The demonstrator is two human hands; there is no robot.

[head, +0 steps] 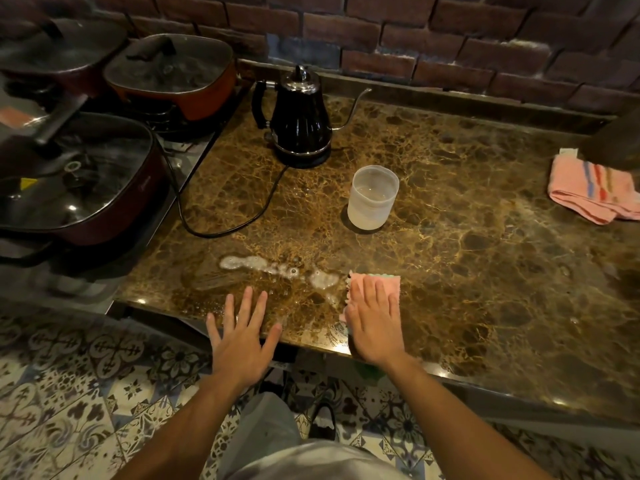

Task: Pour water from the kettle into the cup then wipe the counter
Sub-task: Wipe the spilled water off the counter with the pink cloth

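A black gooseneck kettle (300,119) stands on its base at the back of the brown marble counter (485,258). In front of it sits a translucent plastic cup (372,197) holding water. A foamy puddle (277,270) lies near the front edge. My right hand (375,322) presses flat on a pink cloth (375,280) just right of the puddle. My left hand (242,336) rests open, fingers spread, at the counter's front edge, holding nothing.
The kettle's black cord (221,230) loops across the counter's left side. Three lidded pans (79,181) crowd the stove at left. A second pink striped towel (594,192) lies at the far right. A brick wall (450,32) backs the counter.
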